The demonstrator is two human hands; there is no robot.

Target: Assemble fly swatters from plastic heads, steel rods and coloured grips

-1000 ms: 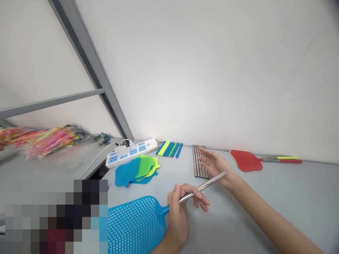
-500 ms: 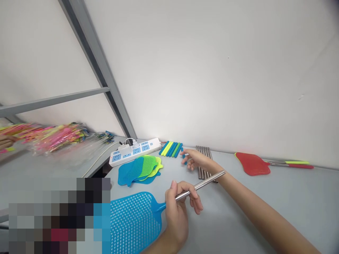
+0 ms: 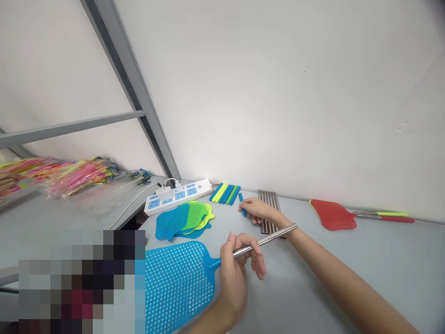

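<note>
In my left hand [image 3: 238, 269] I hold a fly swatter by its metal tube [image 3: 271, 238], close to where it joins the perforated blue swatter head [image 3: 177, 283]. The tube slants up to the right, and its far end is bare metal. My right hand [image 3: 257, 208] reaches across to the back of the table, its fingers closed on a blue handle grip [image 3: 240, 197]. Left of that hand lies a row of blue, yellow and green handle grips [image 3: 225, 194]. Several metal tubes [image 3: 269, 199] lie side by side, partly hidden under my right hand and wrist.
Loose swatter heads [image 3: 174, 222] lie overlapped in front of a white power strip [image 3: 162, 202]. A red swatter [image 3: 333, 215] rests at right, over a yellow one. Pink bagged goods [image 3: 83, 178] cover the left table, where another person's hand [image 3: 9, 182] shows.
My right hand has lowered slightly, and its fingers have closed around the blue grip. My left hand keeps the swatter nearly in place. The camera view has shifted a little.
</note>
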